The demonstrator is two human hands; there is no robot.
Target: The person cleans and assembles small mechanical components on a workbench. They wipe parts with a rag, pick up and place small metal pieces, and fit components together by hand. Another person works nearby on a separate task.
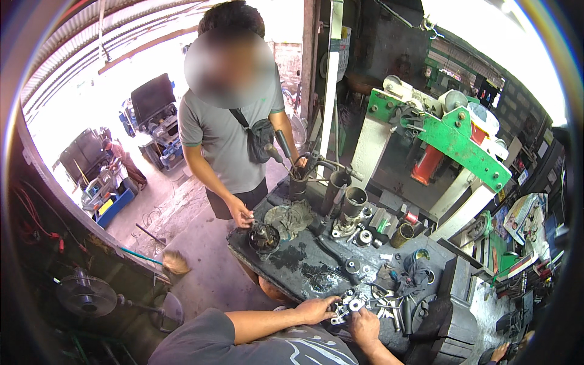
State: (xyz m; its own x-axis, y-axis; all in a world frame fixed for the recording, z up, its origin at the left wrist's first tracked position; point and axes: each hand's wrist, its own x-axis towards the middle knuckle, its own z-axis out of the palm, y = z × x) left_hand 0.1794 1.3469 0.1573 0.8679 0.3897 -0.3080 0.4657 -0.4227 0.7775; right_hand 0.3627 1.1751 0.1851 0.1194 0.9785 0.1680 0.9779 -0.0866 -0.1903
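Observation:
A small cast-metal housing (345, 305) with a round ring-shaped part in its face lies at the near edge of the dark workbench, directly before me. My left hand (316, 309) is closed on its left side, with fingers curled over the rim. Against its right side, my right hand (365, 327) is closed with the knuckles up; whatever its fingers pinch is hidden. Just right of the housing several wrenches (389, 306) lie in a loose heap. Beyond it rests a black-handled tool with a round head (351, 266).
Across the bench a person in a grey shirt (234, 131) reaches toward a round dark container (264, 237) of parts. A rag (295, 216), metal cylinders (354, 201) and a tin can (403, 235) stand about. A green-and-white press frame (438, 140) rises at right; a fan (86, 294) stands left.

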